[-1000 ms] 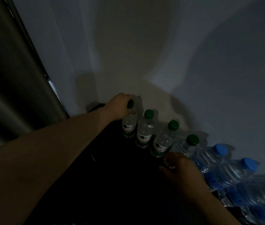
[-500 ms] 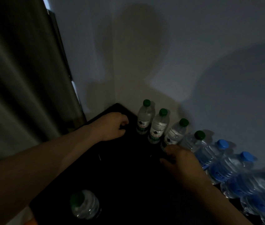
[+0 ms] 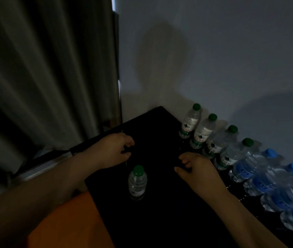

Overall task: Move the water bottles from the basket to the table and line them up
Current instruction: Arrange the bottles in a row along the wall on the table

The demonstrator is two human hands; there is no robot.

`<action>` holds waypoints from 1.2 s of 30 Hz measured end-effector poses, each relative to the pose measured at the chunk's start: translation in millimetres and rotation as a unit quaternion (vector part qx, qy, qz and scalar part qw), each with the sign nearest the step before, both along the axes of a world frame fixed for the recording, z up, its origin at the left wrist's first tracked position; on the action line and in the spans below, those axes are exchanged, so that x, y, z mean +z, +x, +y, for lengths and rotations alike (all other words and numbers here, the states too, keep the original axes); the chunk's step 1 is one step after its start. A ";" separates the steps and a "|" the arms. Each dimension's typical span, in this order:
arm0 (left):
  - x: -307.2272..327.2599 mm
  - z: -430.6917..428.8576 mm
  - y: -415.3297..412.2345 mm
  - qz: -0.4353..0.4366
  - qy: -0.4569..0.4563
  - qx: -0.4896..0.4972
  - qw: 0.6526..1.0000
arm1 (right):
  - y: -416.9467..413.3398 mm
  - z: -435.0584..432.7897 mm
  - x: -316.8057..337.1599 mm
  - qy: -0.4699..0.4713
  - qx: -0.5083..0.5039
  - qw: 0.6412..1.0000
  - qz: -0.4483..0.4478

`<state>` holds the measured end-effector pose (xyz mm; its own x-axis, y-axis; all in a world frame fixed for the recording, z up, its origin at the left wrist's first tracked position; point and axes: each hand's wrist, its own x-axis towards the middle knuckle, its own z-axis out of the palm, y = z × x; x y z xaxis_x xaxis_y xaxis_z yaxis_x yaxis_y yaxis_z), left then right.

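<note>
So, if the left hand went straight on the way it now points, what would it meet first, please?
Most likely the end green-capped bottle of the row by the wall; the left hand points that way over bare dark table. Depth is hard to judge here.

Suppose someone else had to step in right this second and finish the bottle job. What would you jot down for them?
Left hand: loosely curled over the black table, holding nothing.
Right hand: likewise empty, beside the row.
Done: four green-capped bottles and several blue-capped bottles stand in a row along the wall.
To do: the lone green-capped bottle stands apart mid-table; add it to the row. Whether more bottles wait elsewhere cannot be seen.
</note>
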<state>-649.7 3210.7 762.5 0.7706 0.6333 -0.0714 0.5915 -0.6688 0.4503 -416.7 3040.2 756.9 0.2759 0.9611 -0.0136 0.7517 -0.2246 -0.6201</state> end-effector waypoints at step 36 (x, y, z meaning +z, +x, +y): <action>-69.3 -90.4 -112.6 0.047 -0.105 0.087 0.989 | -86.7 73.3 -20.0 -0.113 0.184 0.971 -0.101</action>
